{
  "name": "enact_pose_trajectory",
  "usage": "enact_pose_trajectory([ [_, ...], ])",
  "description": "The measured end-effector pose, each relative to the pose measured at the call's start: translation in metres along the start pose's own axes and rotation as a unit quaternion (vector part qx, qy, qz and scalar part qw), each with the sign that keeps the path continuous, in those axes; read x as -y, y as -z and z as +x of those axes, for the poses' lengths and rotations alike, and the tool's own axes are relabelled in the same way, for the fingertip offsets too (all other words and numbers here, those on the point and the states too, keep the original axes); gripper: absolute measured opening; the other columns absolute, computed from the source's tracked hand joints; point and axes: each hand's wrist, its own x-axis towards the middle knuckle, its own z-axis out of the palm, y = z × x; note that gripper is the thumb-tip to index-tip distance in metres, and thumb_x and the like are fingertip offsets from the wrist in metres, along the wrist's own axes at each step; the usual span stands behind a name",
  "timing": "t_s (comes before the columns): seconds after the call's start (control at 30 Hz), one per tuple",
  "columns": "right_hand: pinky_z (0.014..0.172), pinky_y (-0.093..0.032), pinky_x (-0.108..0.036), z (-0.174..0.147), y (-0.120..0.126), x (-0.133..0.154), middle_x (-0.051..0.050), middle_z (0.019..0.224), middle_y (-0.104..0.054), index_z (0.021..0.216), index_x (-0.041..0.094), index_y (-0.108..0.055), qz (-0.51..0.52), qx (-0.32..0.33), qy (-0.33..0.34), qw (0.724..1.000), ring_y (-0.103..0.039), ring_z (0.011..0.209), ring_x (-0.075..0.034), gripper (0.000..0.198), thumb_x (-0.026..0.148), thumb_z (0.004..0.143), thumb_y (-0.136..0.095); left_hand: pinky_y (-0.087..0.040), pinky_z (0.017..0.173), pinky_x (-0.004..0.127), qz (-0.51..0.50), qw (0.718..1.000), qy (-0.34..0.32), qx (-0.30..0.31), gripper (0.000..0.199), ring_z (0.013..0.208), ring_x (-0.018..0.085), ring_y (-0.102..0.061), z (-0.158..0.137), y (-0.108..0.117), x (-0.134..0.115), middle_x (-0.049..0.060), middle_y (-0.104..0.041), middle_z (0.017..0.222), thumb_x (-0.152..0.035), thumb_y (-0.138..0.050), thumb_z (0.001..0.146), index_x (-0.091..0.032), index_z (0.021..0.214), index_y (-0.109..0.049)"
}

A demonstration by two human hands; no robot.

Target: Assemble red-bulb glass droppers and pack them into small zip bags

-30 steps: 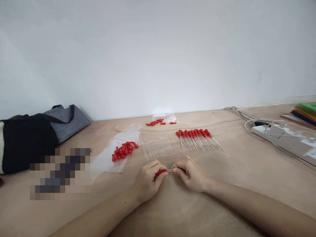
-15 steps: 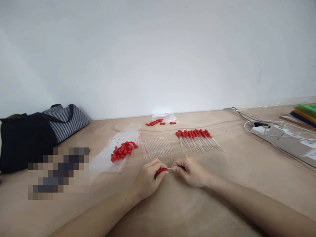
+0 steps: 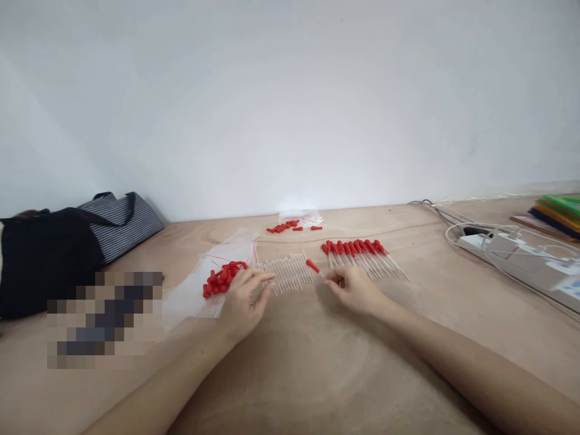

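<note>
Between finger and thumb, my right hand (image 3: 350, 287) pinches a dropper (image 3: 312, 266) whose red rubber bulb points up and left; its glass tube is mostly hidden by the fingers. My left hand (image 3: 248, 296) is empty, fingers apart, close to a heap of loose red bulbs (image 3: 220, 281) on a clear plastic bag (image 3: 190, 293). Bare glass tubes (image 3: 285, 272) lie side by side in a row between the hands. Beyond my right hand, several droppers with red bulbs (image 3: 357, 248) lie in a row, tips toward me.
At the back, more red bulbs (image 3: 283, 226) lie by a small clear bag (image 3: 299, 215). A black and striped bag (image 3: 54, 260) stands at left. On the right are a white power strip (image 3: 512, 257) with cables and a stack of coloured items (image 3: 559, 214).
My left hand has let go of the red bulb and moved left toward the bulb heap. My right hand has carried the dropper slightly up, toward the row of finished-looking droppers.
</note>
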Motion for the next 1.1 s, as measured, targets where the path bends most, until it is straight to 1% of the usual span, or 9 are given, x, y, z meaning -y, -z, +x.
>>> enact_pose_trajectory([
  [0.07, 0.058, -0.037, -0.023, 0.019, -0.002, -0.004, -0.006, 0.076, -0.064, 0.092, 0.015, -0.058, -0.045, -0.05, -0.055, 0.996, -0.057, 0.067, -0.015, 0.022, 0.022, 0.079, -0.042, -0.04, 0.076, 0.032, 0.047, 0.999, 0.019, -0.012, 0.019, 0.081, 0.019, -0.052, 0.006, 0.01, 0.017, 0.004, -0.059, 0.08, -0.025, -0.043, 0.082, -0.019, 0.081, -0.062],
  [0.13, 0.062, -0.038, -0.025, 0.037, -0.006, -0.005, -0.009, 0.084, -0.064, 0.102, 0.014, -0.053, -0.121, -0.048, -0.106, 0.986, -0.058, 0.077, -0.018, 0.028, 0.019, 0.077, -0.044, -0.039, 0.075, 0.032, 0.099, 0.994, 0.049, -0.005, 0.019, 0.079, 0.019, -0.051, 0.012, 0.02, 0.033, 0.003, -0.059, 0.08, -0.027, -0.045, 0.08, -0.021, 0.079, -0.063],
  [0.27, 0.063, -0.039, -0.03, 0.055, -0.016, -0.003, -0.014, 0.087, -0.063, 0.1, 0.011, -0.052, -0.196, -0.03, -0.154, 0.968, -0.059, 0.082, -0.025, 0.027, 0.017, 0.075, -0.043, -0.037, 0.076, 0.035, 0.193, 0.977, 0.078, 0.04, 0.019, 0.081, 0.021, -0.051, 0.02, 0.029, 0.054, 0.004, -0.059, 0.083, -0.033, -0.051, 0.075, -0.022, 0.076, -0.065],
  [0.4, 0.065, -0.039, -0.034, 0.053, -0.017, -0.004, -0.018, 0.088, -0.062, 0.097, 0.008, -0.053, -0.215, -0.03, -0.161, 0.963, -0.059, 0.08, -0.028, 0.025, 0.016, 0.076, -0.041, -0.032, 0.081, 0.042, 0.248, 0.959, 0.058, 0.125, 0.02, 0.098, 0.027, -0.047, 0.027, 0.024, 0.062, 0.008, -0.057, 0.1, -0.031, -0.053, 0.072, -0.023, 0.086, -0.065],
  [0.5, 0.072, -0.037, -0.035, 0.051, -0.014, -0.001, -0.018, 0.095, -0.061, 0.097, 0.008, -0.054, -0.218, -0.027, -0.152, 0.964, -0.057, 0.088, -0.028, 0.026, 0.016, 0.077, -0.039, -0.027, 0.084, 0.047, 0.256, 0.949, 0.02, 0.185, 0.021, 0.102, 0.028, -0.046, 0.034, 0.02, 0.067, 0.01, -0.054, 0.108, -0.024, -0.05, 0.07, -0.023, 0.087, -0.063],
  [0.63, 0.08, -0.033, -0.036, 0.062, -0.014, 0.007, -0.013, 0.098, -0.061, 0.09, 0.014, -0.059, -0.202, -0.01, -0.159, 0.966, -0.054, 0.095, -0.025, 0.024, 0.022, 0.078, -0.04, -0.026, 0.083, 0.045, 0.25, 0.939, -0.007, 0.238, 0.021, 0.095, 0.025, -0.05, 0.044, 0.018, 0.071, 0.008, -0.057, 0.098, -0.015, -0.046, 0.069, -0.022, 0.078, -0.063],
  [0.8, 0.085, -0.026, -0.047, 0.089, -0.021, 0.015, -0.011, 0.086, -0.064, 0.081, 0.015, -0.063, -0.176, 0.033, -0.229, 0.957, -0.057, 0.085, -0.025, 0.023, 0.031, 0.073, -0.048, -0.031, 0.076, 0.037, 0.27, 0.923, -0.044, 0.271, 0.022, 0.088, 0.023, -0.05, 0.052, 0.017, 0.07, 0.007, -0.057, 0.088, -0.008, -0.043, 0.067, -0.019, 0.073, -0.062],
  [0.97, 0.089, -0.021, -0.048, 0.106, -0.028, 0.02, -0.01, 0.093, -0.063, 0.087, 0.016, -0.062, -0.161, 0.063, -0.255, 0.951, -0.056, 0.091, -0.025, 0.023, 0.024, 0.067, -0.055, -0.032, 0.074, 0.035, 0.27, 0.914, -0.069, 0.294, 0.017, 0.088, 0.024, -0.05, 0.056, 0.016, 0.067, 0.008, -0.058, 0.087, -0.008, -0.047, 0.067, -0.017, 0.073, -0.06],
  [1.1, 0.089, -0.021, -0.048, 0.107, -0.028, 0.021, -0.011, 0.094, -0.063, 0.09, 0.016, -0.062, -0.152, 0.072, -0.256, 0.952, -0.055, 0.091, -0.025, 0.025, 0.023, 0.067, -0.054, -0.034, 0.076, 0.035, 0.236, 0.928, -0.076, 0.276, 0.014, 0.086, 0.022, -0.05, 0.058, 0.021, 0.064, 0.007, -0.058, 0.087, -0.011, -0.048, 0.07, -0.017, 0.077, -0.058],
])
